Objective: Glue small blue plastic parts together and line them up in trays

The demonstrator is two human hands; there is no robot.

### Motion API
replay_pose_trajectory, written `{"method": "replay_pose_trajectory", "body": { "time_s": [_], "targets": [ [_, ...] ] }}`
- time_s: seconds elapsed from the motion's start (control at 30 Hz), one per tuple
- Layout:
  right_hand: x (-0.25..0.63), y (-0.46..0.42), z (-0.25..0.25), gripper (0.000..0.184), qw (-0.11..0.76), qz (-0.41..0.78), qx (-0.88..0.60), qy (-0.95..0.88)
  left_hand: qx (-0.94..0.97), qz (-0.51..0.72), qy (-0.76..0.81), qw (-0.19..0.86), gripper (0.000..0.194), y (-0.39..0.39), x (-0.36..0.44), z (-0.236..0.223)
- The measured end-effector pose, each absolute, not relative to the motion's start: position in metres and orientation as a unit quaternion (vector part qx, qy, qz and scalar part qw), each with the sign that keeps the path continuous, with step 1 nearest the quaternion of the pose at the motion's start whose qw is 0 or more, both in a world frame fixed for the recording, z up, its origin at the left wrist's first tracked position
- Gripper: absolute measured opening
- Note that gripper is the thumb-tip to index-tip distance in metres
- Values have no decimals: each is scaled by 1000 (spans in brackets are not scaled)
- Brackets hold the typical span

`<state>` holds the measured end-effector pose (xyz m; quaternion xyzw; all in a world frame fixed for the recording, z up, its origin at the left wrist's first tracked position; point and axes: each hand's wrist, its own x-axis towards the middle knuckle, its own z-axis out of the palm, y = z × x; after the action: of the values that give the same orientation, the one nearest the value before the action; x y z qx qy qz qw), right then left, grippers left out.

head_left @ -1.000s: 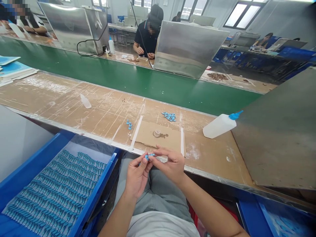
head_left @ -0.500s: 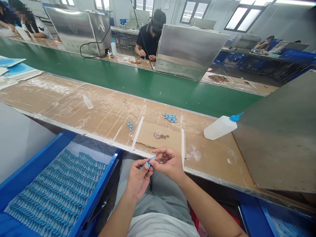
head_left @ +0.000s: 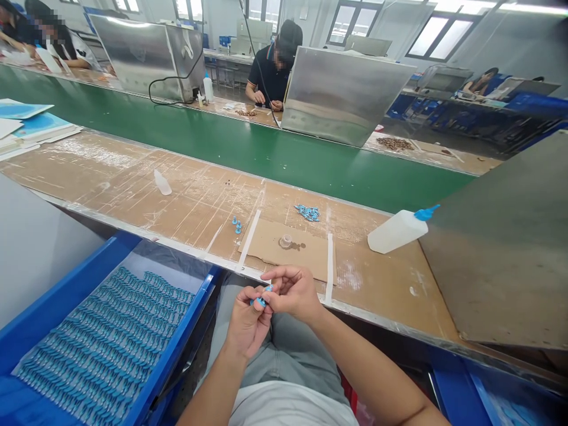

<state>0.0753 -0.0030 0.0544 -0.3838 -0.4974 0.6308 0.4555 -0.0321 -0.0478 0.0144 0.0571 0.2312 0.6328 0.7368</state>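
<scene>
Over my lap, close to the table's front edge, both hands meet at the fingertips. My left hand (head_left: pixel 248 322) is closed, pinching a small blue piece (head_left: pixel 260 302) between thumb and fingers. My right hand (head_left: pixel 293 294) pinches another small blue part (head_left: pixel 268 288) against that piece; fingers partly hide both. On the table beyond lies a cardboard sheet (head_left: pixel 306 260) with a small clear cup (head_left: pixel 286 240) and dark wet spots beside it. Behind it is a pile of small blue parts (head_left: pixel 307 213). Several blue pieces (head_left: pixel 238 226) stand left of the cardboard.
A large white bottle with blue nozzle (head_left: pixel 394 232) leans at right, near a metal panel (head_left: pixel 501 254). A small bottle (head_left: pixel 162 183) lies leftward. A blue crate (head_left: pixel 206 290) at lower left holds rows of blue pieces. Beyond the green belt (head_left: pixel 222 142), a person (head_left: pixel 275 71) works.
My right hand has moved a little left toward my left hand, and its blue part now sits against the left hand's piece. The camera view has shifted slightly.
</scene>
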Motion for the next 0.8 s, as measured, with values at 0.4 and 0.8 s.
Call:
{"method": "replay_pose_trajectory", "body": {
  "time_s": [0.4,0.8],
  "targets": [
    [77,1,54,36,482,608,-365,-515,45,635,282,718,21,-50,-37,24],
    [68,3,52,29,427,646,-379,-506,47,624,299,720,22,-53,-46,24]
  ]
}}
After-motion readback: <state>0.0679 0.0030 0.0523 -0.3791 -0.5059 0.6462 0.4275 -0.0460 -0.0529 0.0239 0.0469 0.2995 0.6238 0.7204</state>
